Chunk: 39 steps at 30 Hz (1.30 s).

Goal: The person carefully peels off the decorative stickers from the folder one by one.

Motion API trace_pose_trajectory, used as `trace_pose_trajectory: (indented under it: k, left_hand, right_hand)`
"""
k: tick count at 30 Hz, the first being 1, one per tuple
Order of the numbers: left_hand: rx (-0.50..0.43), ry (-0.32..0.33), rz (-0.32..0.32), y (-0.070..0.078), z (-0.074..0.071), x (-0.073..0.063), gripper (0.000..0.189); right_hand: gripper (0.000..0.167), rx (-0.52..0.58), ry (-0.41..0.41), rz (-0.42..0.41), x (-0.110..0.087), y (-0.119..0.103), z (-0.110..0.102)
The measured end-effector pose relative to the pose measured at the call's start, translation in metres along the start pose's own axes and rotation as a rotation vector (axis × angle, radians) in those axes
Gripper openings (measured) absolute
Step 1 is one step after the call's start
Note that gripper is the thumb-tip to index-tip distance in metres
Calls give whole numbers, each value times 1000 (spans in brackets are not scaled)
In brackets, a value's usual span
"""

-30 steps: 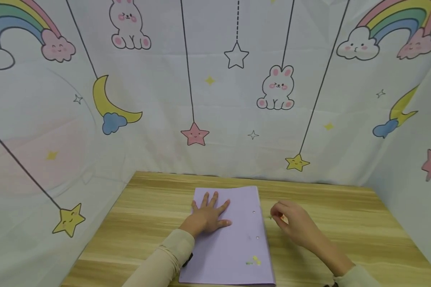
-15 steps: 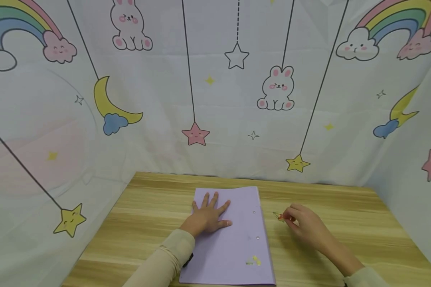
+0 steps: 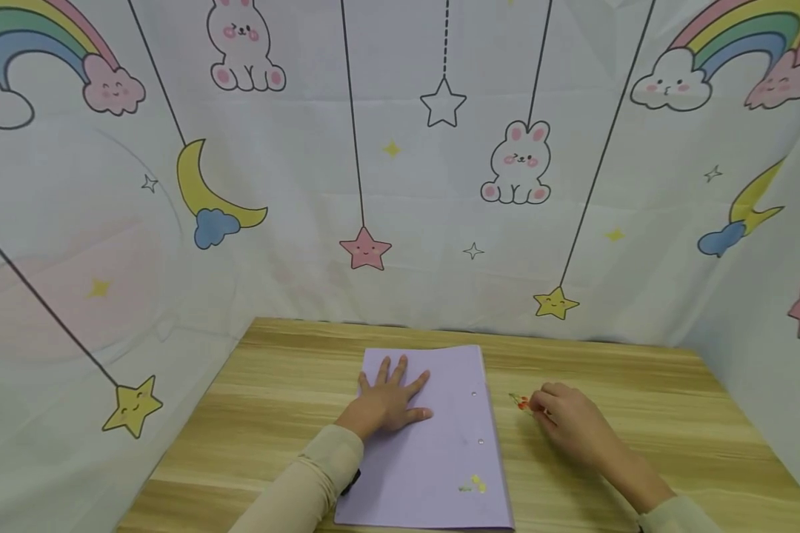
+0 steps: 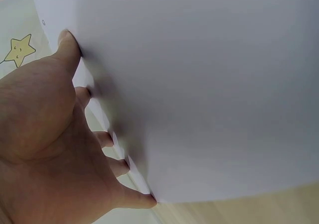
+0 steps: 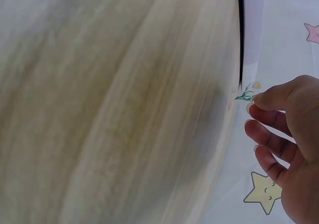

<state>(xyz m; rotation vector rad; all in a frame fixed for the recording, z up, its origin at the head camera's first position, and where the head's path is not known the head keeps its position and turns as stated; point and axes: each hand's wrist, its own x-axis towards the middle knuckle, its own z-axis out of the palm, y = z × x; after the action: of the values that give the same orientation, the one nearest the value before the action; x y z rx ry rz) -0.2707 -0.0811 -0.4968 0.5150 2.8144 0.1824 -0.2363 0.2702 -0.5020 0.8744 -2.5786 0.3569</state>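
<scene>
A lavender folder [image 3: 433, 463] lies flat on the table, its long side running away from me. My left hand [image 3: 383, 403] rests on its upper left part with the fingers spread; in the left wrist view the fingertips press on the pale cover [image 4: 209, 94]. Just beyond the folder's right edge, my right hand [image 3: 576, 422] pinches a small flower sticker [image 3: 521, 402] with red blooms and green stems. The right wrist view shows the thumb and forefinger at one end of the sticker [image 5: 245, 94], the other fingers loosely bent. A yellow flower sticker [image 3: 475, 485] is on the folder's lower right corner.
Two small round studs [image 3: 474, 394] sit near the folder's right edge. The wood-grain table [image 3: 613, 370] reaches back to a white cloth backdrop [image 3: 427, 185] printed with stars, rabbits, moons and rainbows, which also encloses both sides.
My right hand has shifted a little to the right, away from the folder, and more of the red flower sticker shows at its fingertips. My left hand has stayed in place.
</scene>
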Motion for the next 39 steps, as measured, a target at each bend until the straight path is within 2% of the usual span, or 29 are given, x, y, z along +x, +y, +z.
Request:
trace_pose_trajectory:
  k: [9, 13, 16, 23, 27, 33, 39]
  left_hand:
    - [-6, 1, -6, 1, 0, 2, 78]
    - [-18, 8, 0, -3, 8, 8, 79]
    - [-6, 18, 4, -6, 13, 12, 80]
    - [-10, -5, -9, 1, 1, 2, 78]
    - [-13, -1, -5, 0, 1, 2, 78]
    - [-19, 3, 5, -8, 14, 13, 81]
    - [-14, 13, 14, -13, 20, 20, 81]
  right_hand:
    - [26, -101, 76, -91, 3, -3, 5]
    - [24, -111, 73, -98, 2, -6, 6]
    - [23, -105, 58, -102, 1, -6, 6]
    - [26, -69, 25, -94, -1, -5, 9]
    - [32, 0, -15, -79, -3, -5, 9]
    - [33, 68, -57, -68, -4, -7, 8]
    - [29, 92, -158, -13, -4, -8, 5]
